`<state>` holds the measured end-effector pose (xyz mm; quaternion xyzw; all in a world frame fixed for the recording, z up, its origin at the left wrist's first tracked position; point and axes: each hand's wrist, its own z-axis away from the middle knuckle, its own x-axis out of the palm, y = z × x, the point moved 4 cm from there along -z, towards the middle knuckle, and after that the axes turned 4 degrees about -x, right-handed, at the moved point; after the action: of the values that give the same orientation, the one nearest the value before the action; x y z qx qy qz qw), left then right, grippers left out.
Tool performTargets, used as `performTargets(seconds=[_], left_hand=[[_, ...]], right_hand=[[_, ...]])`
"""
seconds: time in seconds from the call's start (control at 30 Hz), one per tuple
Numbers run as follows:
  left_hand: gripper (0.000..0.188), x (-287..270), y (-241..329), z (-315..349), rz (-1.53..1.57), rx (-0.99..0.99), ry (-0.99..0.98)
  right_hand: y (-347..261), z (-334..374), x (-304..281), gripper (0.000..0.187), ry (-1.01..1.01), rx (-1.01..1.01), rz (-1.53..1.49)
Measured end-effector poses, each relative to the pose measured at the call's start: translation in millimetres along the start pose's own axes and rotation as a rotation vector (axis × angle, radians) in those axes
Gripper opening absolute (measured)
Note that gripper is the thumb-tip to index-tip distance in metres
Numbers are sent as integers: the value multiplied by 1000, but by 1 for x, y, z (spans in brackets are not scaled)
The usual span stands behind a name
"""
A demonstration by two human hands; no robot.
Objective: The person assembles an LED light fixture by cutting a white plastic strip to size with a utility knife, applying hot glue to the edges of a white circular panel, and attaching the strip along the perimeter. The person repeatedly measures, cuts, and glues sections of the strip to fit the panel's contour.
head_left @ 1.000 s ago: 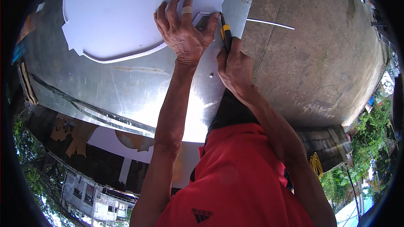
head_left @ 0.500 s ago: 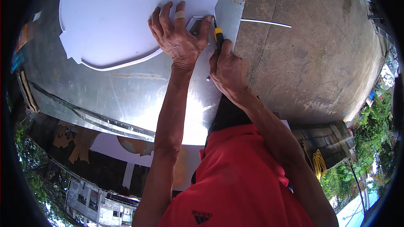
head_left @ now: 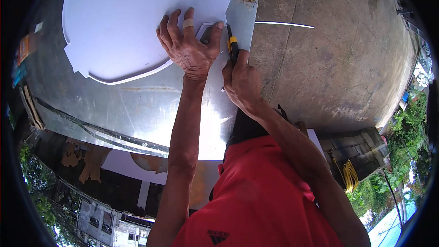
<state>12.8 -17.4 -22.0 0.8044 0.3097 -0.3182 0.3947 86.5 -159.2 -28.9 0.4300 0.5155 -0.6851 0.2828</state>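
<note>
My left hand lies with spread fingers on a large white sheet panel, a beige bandage round one finger. Its thumb presses at the panel's right edge, beside a small angular opening edged with a white strip. In my right hand is a utility knife, black and yellow, its blade pointing away from me next to the thumb and the panel's edge. Whether the blade touches the panel is hard to tell. A thin raised white strip follows the panel's curved near edge.
The panel rests on a shiny metal tabletop, rust-spotted at its far right. Concrete floor lies to the right, with a thin white strip over it. A yellow coil of cord is at lower right; brown cut pieces show beyond the table's near edge.
The knife has drawn slightly toward me along the panel's edge, with my right hand. My left hand keeps its hold on the panel; the whole view has shifted a little.
</note>
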Motion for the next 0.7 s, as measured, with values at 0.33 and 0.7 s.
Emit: performTargets(seconds=[0.33, 0.7], left_hand=[[52, 1, -2, 3, -14, 12, 7], [26, -21, 2, 2, 10, -62, 78]], right_hand=[[28, 0, -27, 29, 57, 336, -641], [57, 4, -62, 31, -197, 319, -819]])
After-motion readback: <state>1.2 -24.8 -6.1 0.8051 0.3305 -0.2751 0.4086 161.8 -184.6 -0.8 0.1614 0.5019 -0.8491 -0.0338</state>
